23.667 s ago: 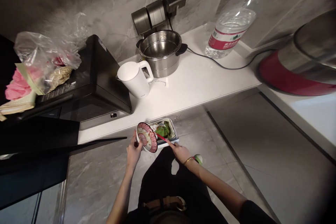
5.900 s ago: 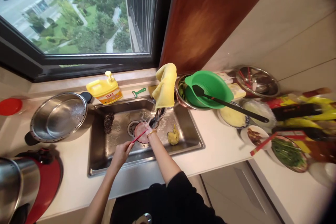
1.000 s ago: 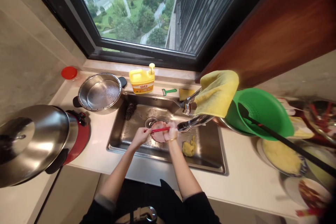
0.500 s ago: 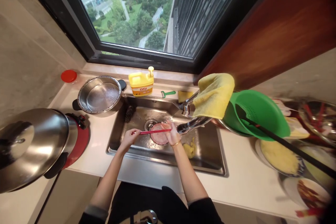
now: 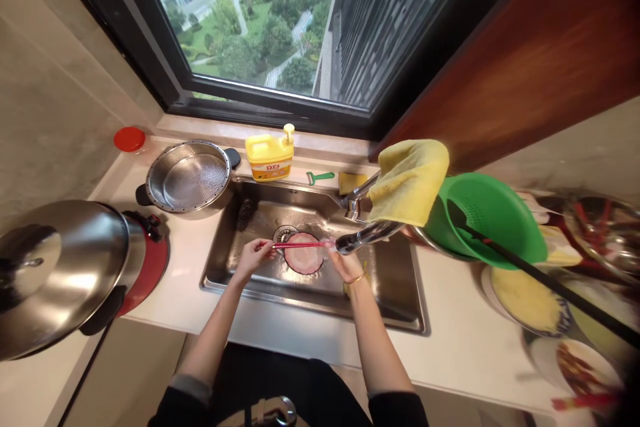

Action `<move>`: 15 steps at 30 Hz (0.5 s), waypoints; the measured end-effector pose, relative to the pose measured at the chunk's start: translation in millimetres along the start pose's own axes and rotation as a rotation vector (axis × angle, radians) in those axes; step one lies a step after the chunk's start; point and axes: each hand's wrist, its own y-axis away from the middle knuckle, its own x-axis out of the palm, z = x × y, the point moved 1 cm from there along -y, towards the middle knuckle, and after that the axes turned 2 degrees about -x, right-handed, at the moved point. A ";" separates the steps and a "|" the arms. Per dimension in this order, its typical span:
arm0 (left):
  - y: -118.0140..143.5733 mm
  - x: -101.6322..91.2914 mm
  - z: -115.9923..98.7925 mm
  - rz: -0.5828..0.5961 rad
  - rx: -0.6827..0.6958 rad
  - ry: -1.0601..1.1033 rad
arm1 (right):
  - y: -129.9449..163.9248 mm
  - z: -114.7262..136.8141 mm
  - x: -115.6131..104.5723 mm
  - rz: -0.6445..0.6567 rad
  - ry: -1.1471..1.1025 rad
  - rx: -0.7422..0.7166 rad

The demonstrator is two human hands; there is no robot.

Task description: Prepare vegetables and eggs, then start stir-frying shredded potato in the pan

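Observation:
Red chopsticks (image 5: 299, 245) lie level between my two hands over the sink (image 5: 380, 319). My left hand (image 5: 255, 256) pinches their left end, fingers closed. My right hand (image 5: 344, 260) is closed round the right end, below the mouth of the metal faucet (image 5: 369, 235), which partly covers the fingers. Under the chopsticks a round pink dish with a dark rim (image 5: 305, 261) rests on the sink floor, partly over the drain (image 5: 285, 234). A yellow cloth-like thing is mostly hidden behind my right wrist.
A yellow towel (image 5: 409, 180) drapes over the faucet. Behind the sink stand a yellow soap jug (image 5: 270, 159), a green peeler (image 5: 320, 177) and a steel steamer pot (image 5: 190, 177). At right are a green colander (image 5: 515, 220) and bowls of food; a large lidded pot (image 5: 60, 273) is at left.
My right hand has moved right and down along the chopsticks, from over the dish to their right end under the faucet. My left hand has shifted slightly right and up.

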 end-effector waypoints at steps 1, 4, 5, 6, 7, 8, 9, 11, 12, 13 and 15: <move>0.2 0.3 1.5 0.002 -0.021 0.033 | 2.1 1.8 1.1 -0.006 0.002 0.035; -0.3 -2.2 6.6 -0.044 -0.045 0.134 | 10.5 4.2 4.0 -0.022 0.012 0.140; -0.8 -3.7 8.3 -0.068 -0.048 0.172 | 13.0 3.9 4.3 -0.021 0.027 0.174; -1.3 -5.3 10.0 -0.092 -0.050 0.212 | 14.9 3.0 4.2 -0.015 0.047 0.206; -1.8 -6.7 11.6 -0.113 -0.055 0.252 | 16.1 1.5 3.8 -0.009 0.070 0.230; -2.3 -8.1 13.0 -0.132 -0.062 0.290 | 16.5 -0.5 3.3 -0.005 0.097 0.242; -2.5 -9.2 14.5 -0.149 -0.069 0.323 | 16.1 -2.9 2.7 -0.016 0.126 0.232; -2.6 -10.5 17.2 -0.178 -0.077 0.365 | 13.4 -9.0 1.7 -0.080 0.186 0.171; -2.3 -10.5 18.7 -0.189 -0.080 0.375 | 11.4 -12.3 1.4 -0.120 0.214 0.131; -1.9 -9.9 20.2 -0.194 -0.084 0.381 | 9.1 -15.5 1.1 -0.155 0.236 0.090; -1.0 -7.2 23.6 -0.189 -0.096 0.384 | 4.1 -20.6 0.1 -0.189 0.266 0.017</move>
